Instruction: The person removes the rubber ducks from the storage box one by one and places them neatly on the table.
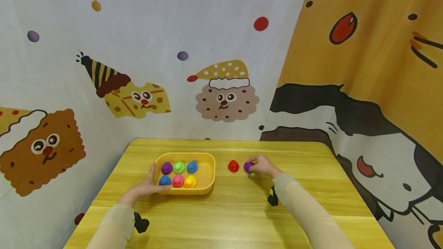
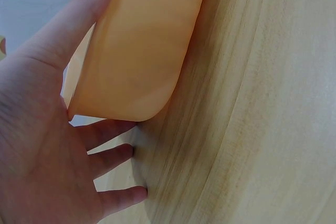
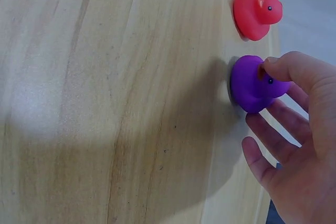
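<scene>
Right of the yellow tray [image 1: 194, 191], my right hand [image 1: 263, 166] pinches a rounded purple duck [image 3: 245, 85] with a dark eye. A red duck [image 1: 233, 166] sits between it and the tray. At the tray's left end, my left hand [image 1: 144, 188] rests with fingers extended. The tray contains six coloured ducks [image 1: 178, 181]. Beneath the tray: a wood-grain table [image 1: 214, 222]. Behind it: cartoon-printed cloth [image 1: 138, 41].

Playroom-like corner: cartoon-printed cloth [image 1: 221, 18] around wood-grain table [image 1: 214, 218], toy ducks [image 1: 178, 181] in yellow tray [image 1: 206, 172].
</scene>
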A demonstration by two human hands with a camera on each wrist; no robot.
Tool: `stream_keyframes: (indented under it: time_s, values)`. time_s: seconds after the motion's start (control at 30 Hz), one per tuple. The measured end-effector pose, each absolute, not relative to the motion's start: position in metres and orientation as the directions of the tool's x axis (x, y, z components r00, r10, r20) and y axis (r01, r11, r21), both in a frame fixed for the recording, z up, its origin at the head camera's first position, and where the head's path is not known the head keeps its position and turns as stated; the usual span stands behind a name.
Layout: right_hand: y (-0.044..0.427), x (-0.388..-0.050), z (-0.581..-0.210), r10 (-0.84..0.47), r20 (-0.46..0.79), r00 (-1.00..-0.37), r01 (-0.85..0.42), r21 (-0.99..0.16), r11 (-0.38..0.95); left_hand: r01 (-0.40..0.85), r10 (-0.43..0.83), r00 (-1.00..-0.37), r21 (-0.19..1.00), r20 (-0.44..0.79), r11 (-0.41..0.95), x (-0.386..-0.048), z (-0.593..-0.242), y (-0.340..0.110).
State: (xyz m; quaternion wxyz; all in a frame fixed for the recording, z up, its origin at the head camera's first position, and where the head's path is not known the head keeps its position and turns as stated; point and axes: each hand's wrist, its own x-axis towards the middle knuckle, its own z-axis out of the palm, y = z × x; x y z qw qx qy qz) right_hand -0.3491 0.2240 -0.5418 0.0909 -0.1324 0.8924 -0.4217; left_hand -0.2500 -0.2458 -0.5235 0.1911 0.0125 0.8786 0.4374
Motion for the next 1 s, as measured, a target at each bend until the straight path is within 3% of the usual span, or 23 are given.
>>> stream_keyframes:
  time_s: [0.47, 0.67, 1.0]
  values:
    - [0.221, -0.348, -0.537, -0.302, -0.077, -0.950, -0.129, -0.785, 0.606, -0.149, 0.177, -0.929, 0.765, -0.326, 0.626, -0.251, -0.525, -0.247]
    - [0.220, -0.351, -0.529, -0.308, -0.028, -0.951, -0.168, -0.789, 0.590, -0.119, 0.207, -0.931, 0.786, -0.301, 0.607, -0.251, -0.524, -0.248]
    - [0.181, -0.345, -0.497, -0.334, 0.004, -0.942, -0.196, -0.816, 0.544, -0.143, 0.187, -0.927, 0.768, -0.325, 0.625, -0.251, -0.525, -0.248]
